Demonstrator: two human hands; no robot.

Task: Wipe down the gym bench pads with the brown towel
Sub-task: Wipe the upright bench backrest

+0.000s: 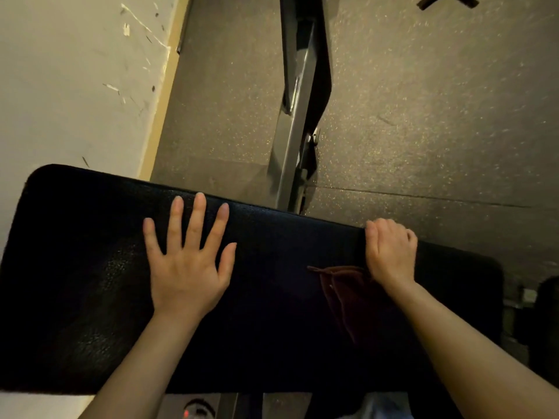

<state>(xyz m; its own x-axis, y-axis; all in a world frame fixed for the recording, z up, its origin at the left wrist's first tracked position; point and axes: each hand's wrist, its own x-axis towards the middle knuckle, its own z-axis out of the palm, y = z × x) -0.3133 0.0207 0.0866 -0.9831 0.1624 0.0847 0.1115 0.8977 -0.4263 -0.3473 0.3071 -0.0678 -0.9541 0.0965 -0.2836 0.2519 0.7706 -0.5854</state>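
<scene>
A black textured bench pad [90, 282] stretches across the lower half of the view. My left hand [187, 261] lies flat on it, fingers spread and straight, near the pad's far edge. My right hand [390, 252] is curled at the far edge of the pad and grips the brown towel [348, 291]. The towel trails back from under that hand toward me, dark against the pad, and part of it is hidden by my right forearm.
The bench's grey metal frame [293, 140] runs away from the pad over a dark speckled rubber floor [423, 116]. A scuffed white wall [69, 86] with a tan baseboard stands at the left. Dark equipment [544, 313] sits at the right edge.
</scene>
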